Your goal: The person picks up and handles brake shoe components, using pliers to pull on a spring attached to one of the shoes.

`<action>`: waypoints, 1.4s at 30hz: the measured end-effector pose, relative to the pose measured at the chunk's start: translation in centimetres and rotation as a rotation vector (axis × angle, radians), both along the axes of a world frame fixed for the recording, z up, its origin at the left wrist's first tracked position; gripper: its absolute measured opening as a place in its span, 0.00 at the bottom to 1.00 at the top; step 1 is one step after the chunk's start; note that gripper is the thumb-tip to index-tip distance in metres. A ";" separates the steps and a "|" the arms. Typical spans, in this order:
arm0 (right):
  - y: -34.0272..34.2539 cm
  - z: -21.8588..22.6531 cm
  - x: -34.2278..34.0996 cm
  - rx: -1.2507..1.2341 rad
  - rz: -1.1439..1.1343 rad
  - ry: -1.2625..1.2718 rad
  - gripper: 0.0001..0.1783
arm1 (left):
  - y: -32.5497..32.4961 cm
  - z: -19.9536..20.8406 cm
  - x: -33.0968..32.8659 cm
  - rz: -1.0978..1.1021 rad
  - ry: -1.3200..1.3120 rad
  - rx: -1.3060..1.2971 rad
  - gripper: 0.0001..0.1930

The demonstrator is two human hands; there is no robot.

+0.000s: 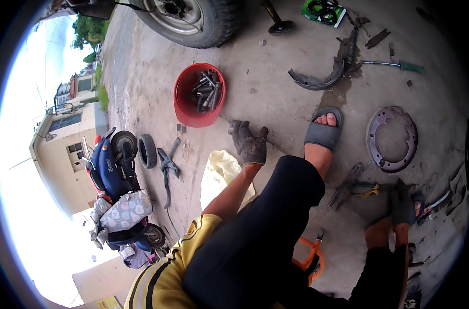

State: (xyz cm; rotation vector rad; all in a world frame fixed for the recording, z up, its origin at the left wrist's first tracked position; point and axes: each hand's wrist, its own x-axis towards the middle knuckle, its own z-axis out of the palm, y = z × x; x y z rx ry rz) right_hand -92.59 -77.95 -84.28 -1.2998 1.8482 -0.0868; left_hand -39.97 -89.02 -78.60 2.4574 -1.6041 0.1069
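My left hand (250, 144), in a dirty grey work glove, is stretched out over the concrete with its fingers apart and nothing in it. It is nearest to a red bowl (185, 110) that holds several dark metal bolts or sockets. My right hand (401, 203), in a dark glove, hangs low beside my right knee, close to pliers (365, 189) with yellow-green handles lying on the ground. Whether it grips anything is hidden. My foot in a grey slide sandal (324, 133) rests between the two hands.
A curved brake shoe (316, 81), a green-handled screwdriver (394, 64) and a round metal backing plate (391, 139) lie on the concrete. A vehicle wheel (193, 20) stands beyond the bowl. A blue scooter (116, 175), small tyre (148, 151), cross wrench (167, 165) and pale cloth (221, 172) are to the left.
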 end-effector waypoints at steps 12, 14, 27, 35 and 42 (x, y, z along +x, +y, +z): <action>0.6 -0.5 -1.4 -0.101 -0.076 -0.130 0.23 | 0.6 -0.2 3.8 0.183 0.323 0.290 0.22; 1.1 -0.2 -1.6 -0.045 -0.258 -0.172 0.21 | -2.1 1.2 2.0 0.341 0.660 0.073 0.21; -8.0 10.0 1.4 0.008 -0.553 -0.863 0.30 | -9.3 9.0 -14.7 -0.040 1.967 0.750 0.40; -8.7 9.5 2.6 0.099 -0.993 -1.564 0.33 | -6.0 5.5 -24.0 0.459 2.233 0.974 0.28; -7.3 8.4 2.4 0.153 -0.992 -1.533 0.29 | -4.4 2.4 -23.0 0.580 2.114 1.095 0.35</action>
